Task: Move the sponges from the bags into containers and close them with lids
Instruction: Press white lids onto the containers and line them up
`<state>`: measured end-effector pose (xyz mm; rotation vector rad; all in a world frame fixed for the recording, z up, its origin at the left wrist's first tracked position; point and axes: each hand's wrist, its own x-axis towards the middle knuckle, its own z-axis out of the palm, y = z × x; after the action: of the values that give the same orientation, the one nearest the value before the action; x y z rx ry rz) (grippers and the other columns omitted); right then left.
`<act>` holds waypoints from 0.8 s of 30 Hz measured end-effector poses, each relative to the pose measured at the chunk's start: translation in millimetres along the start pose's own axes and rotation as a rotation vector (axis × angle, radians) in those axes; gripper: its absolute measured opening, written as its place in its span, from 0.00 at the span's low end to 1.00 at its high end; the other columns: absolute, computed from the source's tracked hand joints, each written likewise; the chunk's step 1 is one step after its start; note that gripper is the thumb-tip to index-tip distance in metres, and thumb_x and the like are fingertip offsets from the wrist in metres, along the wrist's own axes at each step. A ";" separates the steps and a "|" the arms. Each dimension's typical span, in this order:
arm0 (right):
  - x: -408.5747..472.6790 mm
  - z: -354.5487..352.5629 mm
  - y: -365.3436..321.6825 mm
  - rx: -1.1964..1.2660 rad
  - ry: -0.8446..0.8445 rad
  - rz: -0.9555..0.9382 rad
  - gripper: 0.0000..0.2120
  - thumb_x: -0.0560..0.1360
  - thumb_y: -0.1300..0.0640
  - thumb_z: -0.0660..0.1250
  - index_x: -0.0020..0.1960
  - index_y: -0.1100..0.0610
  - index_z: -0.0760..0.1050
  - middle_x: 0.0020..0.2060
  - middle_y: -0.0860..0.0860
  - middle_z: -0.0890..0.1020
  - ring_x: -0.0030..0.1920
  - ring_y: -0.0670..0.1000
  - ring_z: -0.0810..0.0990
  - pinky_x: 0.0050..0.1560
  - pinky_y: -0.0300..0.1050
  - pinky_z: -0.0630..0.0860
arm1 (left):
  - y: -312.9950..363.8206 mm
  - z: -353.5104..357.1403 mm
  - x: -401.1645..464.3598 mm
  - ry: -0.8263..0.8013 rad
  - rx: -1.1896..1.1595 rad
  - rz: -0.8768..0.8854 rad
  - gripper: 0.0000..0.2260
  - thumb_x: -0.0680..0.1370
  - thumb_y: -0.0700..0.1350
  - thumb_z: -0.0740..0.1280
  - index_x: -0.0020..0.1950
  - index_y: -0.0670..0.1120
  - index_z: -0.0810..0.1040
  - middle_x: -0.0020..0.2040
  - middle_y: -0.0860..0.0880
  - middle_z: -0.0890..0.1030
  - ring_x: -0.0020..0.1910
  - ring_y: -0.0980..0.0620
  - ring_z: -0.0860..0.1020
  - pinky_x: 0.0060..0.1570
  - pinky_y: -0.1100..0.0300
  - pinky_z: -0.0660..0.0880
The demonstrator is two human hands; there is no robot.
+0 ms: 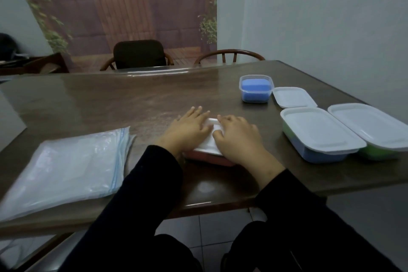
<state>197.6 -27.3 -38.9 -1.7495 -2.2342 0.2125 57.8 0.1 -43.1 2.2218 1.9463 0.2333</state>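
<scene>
Flat-fingered, my left hand (189, 128) and right hand (237, 137) press a white lid (209, 139) onto the red container (212, 159); next, the small open tub (256, 88) needs lidding.

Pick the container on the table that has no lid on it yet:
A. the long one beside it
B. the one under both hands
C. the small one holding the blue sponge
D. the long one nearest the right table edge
C: the small container shows its blue sponge from above, and a loose lid lies on the table beside it.
</scene>
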 end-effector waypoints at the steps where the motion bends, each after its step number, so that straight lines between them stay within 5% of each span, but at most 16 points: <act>1: 0.9 0.1 -1.9 -0.002 -0.010 0.021 0.25 0.78 0.50 0.52 0.74 0.53 0.60 0.72 0.51 0.65 0.72 0.53 0.62 0.69 0.52 0.59 | 0.4 -1.8 1.2 0.019 0.016 -0.056 0.26 0.80 0.59 0.50 0.77 0.51 0.52 0.79 0.49 0.47 0.77 0.50 0.44 0.75 0.47 0.45; 8: -4.4 -18.4 9.4 0.251 -0.076 0.064 0.28 0.78 0.55 0.56 0.76 0.57 0.52 0.77 0.55 0.50 0.76 0.55 0.49 0.76 0.49 0.48 | 37.6 -4.8 -25.2 0.163 0.027 -0.395 0.27 0.81 0.54 0.50 0.76 0.40 0.53 0.77 0.38 0.48 0.76 0.37 0.48 0.69 0.35 0.54; 13: -30.1 -47.9 34.1 0.161 0.080 -0.004 0.26 0.79 0.52 0.58 0.75 0.53 0.57 0.77 0.53 0.52 0.76 0.53 0.48 0.76 0.49 0.46 | 65.8 7.6 -29.3 0.056 -0.005 -0.462 0.35 0.79 0.62 0.48 0.76 0.38 0.52 0.77 0.38 0.48 0.76 0.38 0.47 0.66 0.30 0.51; 19: -42.4 -73.3 98.6 -0.018 0.147 0.135 0.22 0.78 0.48 0.59 0.71 0.51 0.65 0.74 0.52 0.62 0.74 0.52 0.57 0.74 0.51 0.48 | 66.1 11.6 -14.1 -0.055 0.092 -0.204 0.35 0.77 0.66 0.47 0.77 0.45 0.49 0.78 0.43 0.45 0.77 0.43 0.42 0.68 0.33 0.38; 24: -54.4 -74.9 139.9 -0.089 0.054 0.255 0.20 0.77 0.45 0.59 0.68 0.48 0.68 0.70 0.49 0.68 0.71 0.52 0.63 0.73 0.56 0.50 | 85.7 2.1 2.3 -0.166 0.085 0.032 0.25 0.80 0.57 0.51 0.76 0.52 0.55 0.78 0.52 0.49 0.77 0.50 0.44 0.71 0.36 0.41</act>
<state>362.3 -49.7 -16.8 -2.0606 -2.0078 0.1187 141.1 -8.6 -25.0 2.2457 1.8674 -0.0294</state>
